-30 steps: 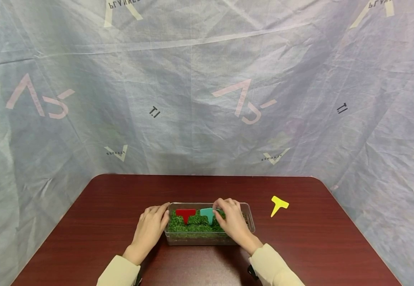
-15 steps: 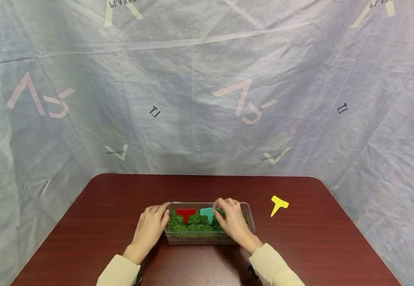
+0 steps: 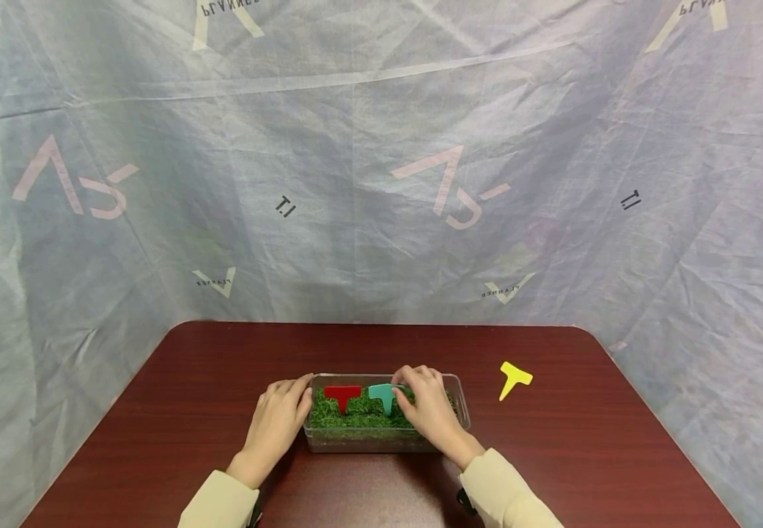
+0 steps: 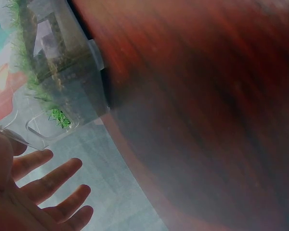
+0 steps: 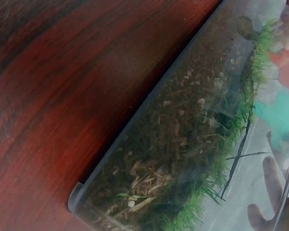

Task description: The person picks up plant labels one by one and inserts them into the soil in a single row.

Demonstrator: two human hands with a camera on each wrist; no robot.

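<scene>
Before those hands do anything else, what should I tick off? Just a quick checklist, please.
1. Is a hand on the clear box? Ok: the left hand touches its left end.
2. Is the red tag upright in the grass? Ok.
3. Has the right hand let go of the turquoise tag? Not ok: it pinches the right end.
4. Is that tag's stem deep enough? Cannot tell: the tip is hidden.
5. Is the yellow tag planted? Not ok: it lies on the table.

both forearms (image 3: 506, 491), in cream sleeves (image 3: 219, 502), slant inward. the left hand (image 3: 275, 416) lies palm inward, its fingers (image 4: 54, 183) extended and spread apart. the right hand (image 3: 429, 403) arches downward, its thumb (image 3: 404, 401) and forefinger (image 3: 406, 376) curved toward each other in a pinch.
</scene>
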